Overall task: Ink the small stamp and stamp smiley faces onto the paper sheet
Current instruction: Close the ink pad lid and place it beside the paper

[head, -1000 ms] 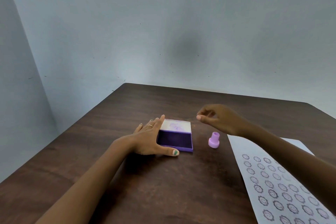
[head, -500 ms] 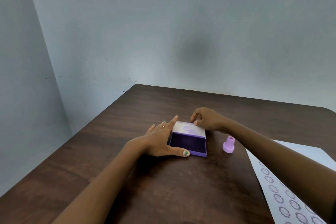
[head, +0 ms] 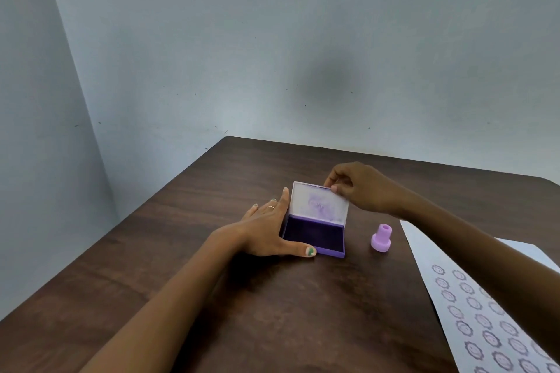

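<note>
A purple ink pad box (head: 315, 236) lies open on the dark wooden table (head: 272, 312), its white lid (head: 318, 203) tilted up behind the dark pad. My left hand (head: 266, 230) rests flat against the box's left side, thumb along its front edge. My right hand (head: 360, 188) pinches the lid's top right corner. The small lilac stamp (head: 381, 238) stands upright on the table to the right of the box, untouched. The white paper sheet (head: 472, 312) with several printed smiley faces lies at the right, partly covered by my right forearm.
The table stands in a corner, with grey walls (head: 272, 54) behind and to the left. Its left edge runs diagonally towards me.
My right hand has moved from above the stamp to the lid's far corner and taken hold of it. The lid has risen to a steeper tilt. My left hand has stayed on the box.
</note>
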`<state>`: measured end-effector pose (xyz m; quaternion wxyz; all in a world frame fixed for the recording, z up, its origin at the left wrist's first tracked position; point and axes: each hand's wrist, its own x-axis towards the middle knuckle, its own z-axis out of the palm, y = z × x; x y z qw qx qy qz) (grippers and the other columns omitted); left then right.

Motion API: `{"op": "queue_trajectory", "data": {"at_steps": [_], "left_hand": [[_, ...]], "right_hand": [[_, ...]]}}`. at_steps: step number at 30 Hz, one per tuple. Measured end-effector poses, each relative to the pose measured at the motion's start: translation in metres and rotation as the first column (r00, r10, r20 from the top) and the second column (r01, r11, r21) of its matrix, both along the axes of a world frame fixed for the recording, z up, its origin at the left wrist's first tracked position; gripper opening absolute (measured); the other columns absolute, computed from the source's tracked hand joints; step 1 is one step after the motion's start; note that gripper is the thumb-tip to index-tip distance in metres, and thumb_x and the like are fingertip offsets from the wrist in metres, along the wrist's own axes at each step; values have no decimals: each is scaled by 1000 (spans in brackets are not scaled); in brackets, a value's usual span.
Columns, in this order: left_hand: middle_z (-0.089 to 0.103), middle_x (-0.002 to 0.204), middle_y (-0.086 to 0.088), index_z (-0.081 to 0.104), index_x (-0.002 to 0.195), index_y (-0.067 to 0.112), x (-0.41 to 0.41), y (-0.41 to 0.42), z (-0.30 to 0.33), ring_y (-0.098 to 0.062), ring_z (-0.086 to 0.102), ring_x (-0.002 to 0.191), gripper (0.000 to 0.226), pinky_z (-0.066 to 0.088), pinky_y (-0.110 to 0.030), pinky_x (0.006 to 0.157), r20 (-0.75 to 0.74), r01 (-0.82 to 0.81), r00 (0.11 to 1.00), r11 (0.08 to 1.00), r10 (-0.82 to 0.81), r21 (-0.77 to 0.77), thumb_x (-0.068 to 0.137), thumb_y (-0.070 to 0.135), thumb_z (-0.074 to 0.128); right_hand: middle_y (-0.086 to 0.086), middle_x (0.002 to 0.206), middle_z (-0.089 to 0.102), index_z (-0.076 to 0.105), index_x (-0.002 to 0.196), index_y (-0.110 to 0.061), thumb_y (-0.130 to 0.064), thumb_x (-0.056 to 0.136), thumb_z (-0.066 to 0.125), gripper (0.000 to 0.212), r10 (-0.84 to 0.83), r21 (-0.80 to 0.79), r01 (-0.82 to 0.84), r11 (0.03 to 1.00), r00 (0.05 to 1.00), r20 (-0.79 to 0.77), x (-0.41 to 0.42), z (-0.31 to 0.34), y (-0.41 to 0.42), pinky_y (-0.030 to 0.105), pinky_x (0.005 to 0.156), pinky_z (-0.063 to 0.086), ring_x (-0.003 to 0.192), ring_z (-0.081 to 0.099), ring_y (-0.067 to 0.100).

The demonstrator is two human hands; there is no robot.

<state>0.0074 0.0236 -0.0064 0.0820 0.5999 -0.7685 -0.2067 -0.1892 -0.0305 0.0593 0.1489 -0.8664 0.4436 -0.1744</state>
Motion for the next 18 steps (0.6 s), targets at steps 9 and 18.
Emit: {"op": "queue_trajectory", "data": {"at_steps": [9, 18], "left_hand": [[47, 128, 4, 38, 132, 29, 3, 0, 0, -17, 43, 118, 84, 31, -43, 108, -39, -5, 999, 996, 1, -87, 65, 74, 61], [51, 119, 10, 45, 124, 31, 9, 2, 8, -10, 48, 106, 69, 41, -33, 96, -138, 15, 990, 999, -20, -44, 66, 58, 73]], "right_hand": [[0, 96, 67, 58, 96, -22, -16, 90, 48, 13, 84, -251, -94, 963, 995, -50, 0, -20, 60, 32, 73, 49, 85, 58, 15], [4, 110, 64, 59, 111, -18, -13, 88, 55, 24, 86, -384, -160, 909, 975, -203, -7, -52, 78, 38, 77, 46, 97, 54, 24]]}}
